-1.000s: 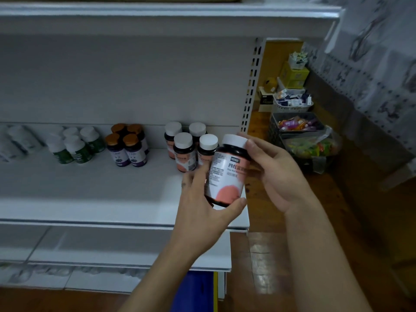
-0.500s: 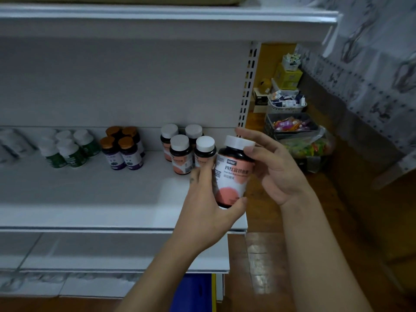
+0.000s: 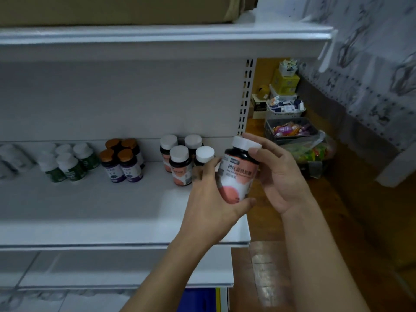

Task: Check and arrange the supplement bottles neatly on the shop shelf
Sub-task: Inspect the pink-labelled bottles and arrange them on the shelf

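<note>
Since the light is dim and the edges of the head view smear, much of it reads poorly. The white containers at far left are blurred past telling. The label text on the held bottle (image 3: 236,176) is partly legible, partly covered. The left hand (image 3: 211,206) hides the body of the nearest of four white-capped bottles (image 3: 180,163), leaving only its cap. A cardboard box (image 3: 112,7) on the top board is cut off by the frame. The baskets (image 3: 290,129) of packets beyond the shelf end are too small to sort.

Hands: the left is curled round the lower half of the held bottle, thumb under the pink patch, fingers wrapped round the far side. The right hand (image 3: 279,176) pinches the white cap, thumb across the front, fingers behind, palm facing the camera. The bottle hangs roughly upright in the air off the right end of the shelf (image 3: 90,210), just beside the white-capped group. The orange-capped bottles (image 3: 121,161) and green-labelled bottles (image 3: 67,163) stand further left.

Against half a second ago, both grips are unchanged. The bottle sits slightly further right of the group, and the camera has tipped up, bringing the box into sight.
</note>
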Demonstrator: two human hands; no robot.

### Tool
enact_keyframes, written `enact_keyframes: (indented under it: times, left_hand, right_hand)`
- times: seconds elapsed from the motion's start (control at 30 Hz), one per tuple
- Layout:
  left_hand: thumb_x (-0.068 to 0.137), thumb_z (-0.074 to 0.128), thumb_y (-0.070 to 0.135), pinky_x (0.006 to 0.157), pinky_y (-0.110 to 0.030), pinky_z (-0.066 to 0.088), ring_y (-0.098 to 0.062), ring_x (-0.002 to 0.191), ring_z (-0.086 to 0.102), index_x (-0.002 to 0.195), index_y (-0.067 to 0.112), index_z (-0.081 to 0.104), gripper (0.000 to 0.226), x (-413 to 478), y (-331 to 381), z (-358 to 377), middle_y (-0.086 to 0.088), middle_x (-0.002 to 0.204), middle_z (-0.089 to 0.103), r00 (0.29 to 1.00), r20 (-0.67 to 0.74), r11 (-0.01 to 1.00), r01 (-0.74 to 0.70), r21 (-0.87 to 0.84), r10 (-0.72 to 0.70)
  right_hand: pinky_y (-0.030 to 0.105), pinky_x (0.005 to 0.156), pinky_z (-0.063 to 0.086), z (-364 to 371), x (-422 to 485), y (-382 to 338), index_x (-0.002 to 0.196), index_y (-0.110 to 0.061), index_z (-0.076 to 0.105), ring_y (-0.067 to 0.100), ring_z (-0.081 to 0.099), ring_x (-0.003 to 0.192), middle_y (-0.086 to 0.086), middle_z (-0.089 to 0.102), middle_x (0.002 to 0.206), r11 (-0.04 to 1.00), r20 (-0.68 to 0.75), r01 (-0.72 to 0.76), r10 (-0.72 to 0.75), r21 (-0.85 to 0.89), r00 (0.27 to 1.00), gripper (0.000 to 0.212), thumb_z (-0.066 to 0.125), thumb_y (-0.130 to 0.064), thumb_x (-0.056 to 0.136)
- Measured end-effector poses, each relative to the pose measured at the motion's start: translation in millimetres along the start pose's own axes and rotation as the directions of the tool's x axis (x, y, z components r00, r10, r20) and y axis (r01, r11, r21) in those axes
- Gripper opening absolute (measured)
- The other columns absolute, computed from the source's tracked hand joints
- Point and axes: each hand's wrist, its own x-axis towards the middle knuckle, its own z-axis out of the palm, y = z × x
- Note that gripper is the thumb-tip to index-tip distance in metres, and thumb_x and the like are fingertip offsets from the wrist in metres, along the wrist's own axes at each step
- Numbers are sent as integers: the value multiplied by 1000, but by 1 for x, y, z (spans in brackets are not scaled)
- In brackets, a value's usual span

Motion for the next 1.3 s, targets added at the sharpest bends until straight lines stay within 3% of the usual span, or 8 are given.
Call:
enact_keyframes:
  times: [0.17, 0.37, 0.57, 0.8, 0.93, 1.07, 1.17, 1.3]
  left_hand:
    - [59, 86, 49, 79, -25, 58, -2, 96, 57, 133, 45, 31, 92, 1, 1, 0, 16, 119, 50, 999, -32, 1000, -21, -12, 20]
    - [62, 89, 40, 71, -7, 51, 12, 91, 54, 119, 46, 25, 86, -5, 5, 2, 23, 107, 48, 1000, -25, 997, -18, -78, 16]
    - [61, 86, 51, 88, -28, 56, -2, 107, 54, 130, 43, 26, 92, -10, 5, 7, 17, 122, 48, 999, 20, 998, -47, -42, 47]
    - [60, 83, 58, 89, -36, 56, -11, 112, 54, 133, 39, 31, 92, -6, 7, 8, 10, 128, 48, 997, -16, 996, -76, 46, 77]
    - [63, 82, 52, 85, -34, 57, -9, 106, 56, 132, 35, 37, 84, -7, 9, 9, 10, 123, 51, 995, -55, 997, -81, 19, 82]
    - [69, 81, 44, 80, -27, 57, -4, 101, 58, 132, 37, 36, 79, -13, 9, 9, 15, 118, 53, 995, -61, 996, -80, -37, 78]
    - [77, 77, 38, 75, -20, 56, 7, 94, 59, 133, 34, 35, 70, -15, 10, 4, 19, 110, 55, 996, -52, 990, -77, -116, 71]
    - [86, 50, 39, 68, -12, 50, 9, 96, 57, 136, 24, 36, 54, -20, 13, 3, 21, 109, 55, 996, -66, 966, -76, -248, 61]
  right_hand:
    - [37, 90, 51, -5, -2, -5, 117, -20, 69, 24, 62, 114, 6, 70, 118, 1000, 57, -15, 16, -5, 998, 38, 62, -25, 80]
    - [40, 92, 52, -7, -7, -5, 114, -16, 68, 30, 61, 114, 11, 68, 118, 998, 73, -3, -1, 57, 997, 37, 61, -18, 78]
    - [39, 86, 50, -12, -9, -5, 104, -21, 72, 29, 60, 108, 9, 69, 110, 998, 50, 17, -20, 63, 999, 29, 66, -18, 76]
    - [37, 83, 50, -15, -10, -10, 111, -21, 69, 28, 61, 106, 10, 68, 113, 999, 47, 13, -15, 43, 999, 41, 76, -21, 71]
    - [39, 87, 52, -16, -8, -13, 109, -26, 72, 28, 64, 106, 11, 68, 117, 999, 79, 34, -34, 4, 996, 62, 90, -41, 51]
    - [43, 94, 49, -17, -10, -15, 107, -26, 73, 32, 60, 114, 10, 68, 116, 999, 76, 25, -23, -27, 997, 41, 79, -33, 67]
    - [42, 97, 48, -17, -11, -15, 119, -19, 68, 30, 59, 117, 11, 66, 122, 999, 151, 35, -38, 19, 988, 48, 75, -38, 75]
    - [43, 93, 49, -17, -12, -13, 118, -14, 66, 25, 62, 105, 9, 68, 110, 999, 116, 11, -15, 37, 993, 40, 57, -36, 85]
